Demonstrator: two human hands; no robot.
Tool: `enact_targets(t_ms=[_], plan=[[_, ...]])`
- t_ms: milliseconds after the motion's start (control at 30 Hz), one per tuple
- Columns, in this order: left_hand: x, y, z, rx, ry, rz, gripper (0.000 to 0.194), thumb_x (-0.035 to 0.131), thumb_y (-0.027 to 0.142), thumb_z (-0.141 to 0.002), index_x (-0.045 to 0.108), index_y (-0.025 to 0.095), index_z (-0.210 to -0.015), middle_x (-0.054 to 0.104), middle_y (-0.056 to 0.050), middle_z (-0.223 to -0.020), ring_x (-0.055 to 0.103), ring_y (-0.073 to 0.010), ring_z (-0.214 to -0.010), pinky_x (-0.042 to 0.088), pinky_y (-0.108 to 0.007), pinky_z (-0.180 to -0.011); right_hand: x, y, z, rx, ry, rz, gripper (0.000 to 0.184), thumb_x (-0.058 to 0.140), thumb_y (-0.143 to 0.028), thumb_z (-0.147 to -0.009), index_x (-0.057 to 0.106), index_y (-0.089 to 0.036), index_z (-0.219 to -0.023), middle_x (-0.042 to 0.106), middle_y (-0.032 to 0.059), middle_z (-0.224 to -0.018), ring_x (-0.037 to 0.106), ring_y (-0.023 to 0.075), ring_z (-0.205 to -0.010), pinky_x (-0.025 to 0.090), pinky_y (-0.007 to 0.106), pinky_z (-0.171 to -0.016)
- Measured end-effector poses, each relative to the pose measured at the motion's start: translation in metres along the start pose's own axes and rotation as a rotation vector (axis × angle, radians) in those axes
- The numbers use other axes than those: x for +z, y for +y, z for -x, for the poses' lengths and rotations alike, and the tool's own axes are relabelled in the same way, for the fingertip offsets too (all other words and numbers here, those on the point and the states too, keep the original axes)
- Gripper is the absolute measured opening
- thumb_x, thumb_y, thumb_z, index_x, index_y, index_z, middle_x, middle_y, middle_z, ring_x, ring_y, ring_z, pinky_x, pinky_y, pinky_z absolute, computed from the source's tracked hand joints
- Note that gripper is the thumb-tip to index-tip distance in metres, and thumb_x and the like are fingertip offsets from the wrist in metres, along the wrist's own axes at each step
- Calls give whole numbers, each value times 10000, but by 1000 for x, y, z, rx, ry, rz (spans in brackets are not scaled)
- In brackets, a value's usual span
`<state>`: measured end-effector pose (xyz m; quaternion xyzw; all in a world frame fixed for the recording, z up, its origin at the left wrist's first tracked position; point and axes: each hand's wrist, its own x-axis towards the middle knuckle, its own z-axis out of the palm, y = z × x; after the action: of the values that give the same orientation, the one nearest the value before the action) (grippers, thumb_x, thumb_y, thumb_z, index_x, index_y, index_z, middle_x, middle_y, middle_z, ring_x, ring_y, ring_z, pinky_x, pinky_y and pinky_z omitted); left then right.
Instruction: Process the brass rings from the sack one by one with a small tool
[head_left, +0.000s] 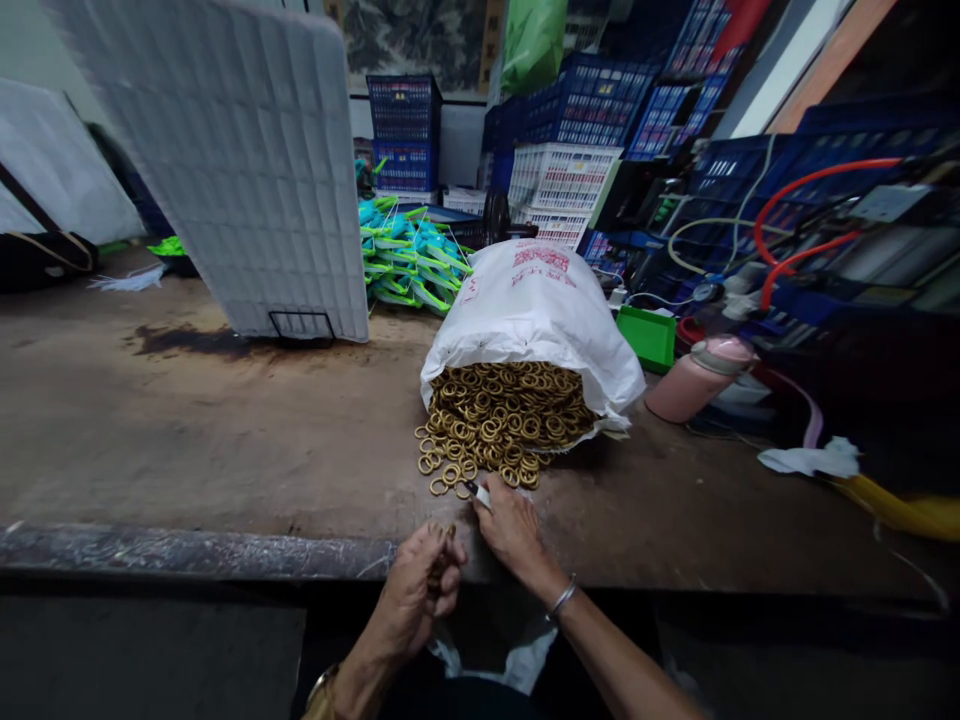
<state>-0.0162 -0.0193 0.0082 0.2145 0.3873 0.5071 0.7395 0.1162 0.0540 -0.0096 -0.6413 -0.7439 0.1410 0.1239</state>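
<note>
My left hand point(422, 590) is closed around several brass-coloured rings point(437, 570) just in front of the table's edge. Beside it, my right hand point(514, 530) reaches over the edge to the spilled rings point(450, 474). A small white piece with a black tip point(480, 493) sits in its fingers, its kind too small to make out. The tip is close to the nearest loose rings. Behind them lies a white woven sack point(536, 310) on its side, its mouth towards me and full of the same rings point(510, 405).
On the wooden table point(187, 430) stands a tall white padded panel point(247, 170) in a wire holder. Blue-green items with bright green edges point(412, 255) lie behind the sack. To the right are a green tray point(646, 338) and a pink bottle point(701, 378). Crates point(566, 180) fill the back.
</note>
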Motion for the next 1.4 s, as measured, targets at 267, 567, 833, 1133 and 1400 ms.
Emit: enact_targets(t_ms=[267,567,833,1133,1400], plan=[[-9,2,-10,3,3,60,222,589,370,-733,492,170,-742,551,13,-644,341,-16,-377,174,-135,-332,4,-21,-13,27,42,61,110,421,-176,-817,506,-198,-883,603,57,-882,575,171,-791,310,256,-611],[-14,10,-16,-130,52,297,264,707,288,-592,512,134,-683,531,15,-639,347,4,-396,155,-102,-327,1,-6,-6,-63,81,-114,171,400,-84,-758,484,-199,-852,593,16,-784,551,141,-705,298,231,-595],[1,5,-18,25,165,-34,340,667,426,-632,479,174,-760,464,74,-564,276,3,-345,137,-113,-321,-20,-5,18,-300,68,-390,210,411,-67,-715,502,-209,-840,571,2,-759,519,131,-686,337,216,-635],[4,-2,-19,193,184,-376,281,588,411,-713,509,158,-619,423,70,-455,348,-47,-387,291,-163,-389,-19,-12,22,-144,-21,-696,122,431,-275,-806,488,-192,-738,493,-24,-658,455,109,-613,348,212,-585],[8,3,-14,336,98,-560,219,543,363,-751,581,152,-703,558,20,-602,511,-106,-571,406,-202,-565,-18,-13,21,38,-181,-925,282,437,-404,-786,433,-186,-607,413,-58,-521,370,83,-506,303,201,-494]])
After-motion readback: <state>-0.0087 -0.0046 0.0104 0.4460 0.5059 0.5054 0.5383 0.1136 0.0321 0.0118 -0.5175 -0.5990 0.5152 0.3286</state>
